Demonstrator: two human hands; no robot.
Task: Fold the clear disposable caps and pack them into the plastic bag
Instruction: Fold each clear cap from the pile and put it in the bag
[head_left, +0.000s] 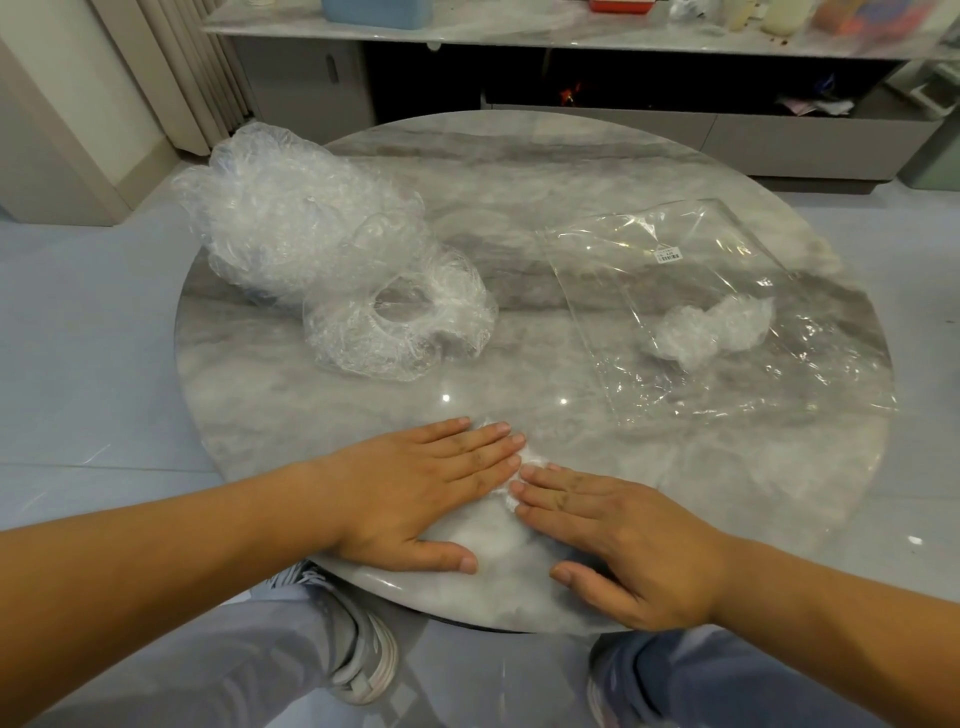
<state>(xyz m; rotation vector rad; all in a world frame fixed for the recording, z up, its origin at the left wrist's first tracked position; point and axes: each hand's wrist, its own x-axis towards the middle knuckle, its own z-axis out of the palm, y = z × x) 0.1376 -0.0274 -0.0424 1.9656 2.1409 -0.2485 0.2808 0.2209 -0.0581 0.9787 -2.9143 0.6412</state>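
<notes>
Left hand (426, 488): flat, fingers straight, pressing palm-down at the table (363, 574) edge.
Right hand (618, 535): also flat, fingertips nearly meeting the left's.
Cap (506, 540): squashed beneath and between both palms, with a crinkled rim at the fingertips.
Doing it well: probably push the air outward before creasing, because the film looks springy and slippery. Pin it with one palm while folding.
Loose cap (400, 332): beyond the left fingers.
Pile (291, 218): farther off, leftward.
Plastic bag (727, 249): well beyond the right hand, with a folded cap (711, 327) apparently inside.

One plastic bag (701, 244), one table (571, 171), two hands (431, 488) (618, 540) — caps (291, 218) heaped, uncountable
</notes>
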